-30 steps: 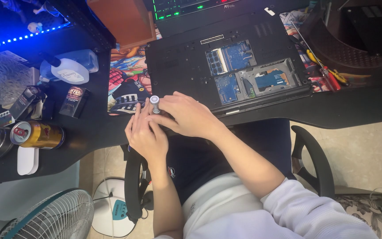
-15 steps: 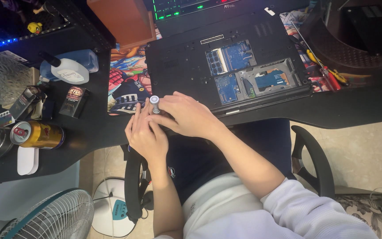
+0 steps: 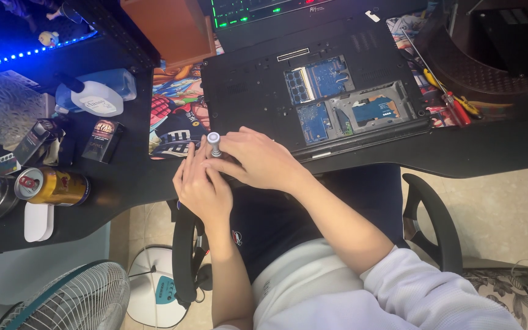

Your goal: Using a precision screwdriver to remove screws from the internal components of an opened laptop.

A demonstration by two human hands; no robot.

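Observation:
A black laptop lies upside down on the desk with its bottom panels off, so blue circuit boards show. At its near left corner a small screwdriver with a silver round cap stands upright. My right hand is curled around its shaft, covering the tip. Just left of it lies my left hand, with fingers stretched out and their tips against the screwdriver's lower part and the laptop's corner. What is under the hands is hidden.
A colourful printed mat lies under the laptop. To the left are a drink can, small dark boxes and a white bottle. Screwdrivers lie at the right. A lit keyboard is behind, a fan on the floor.

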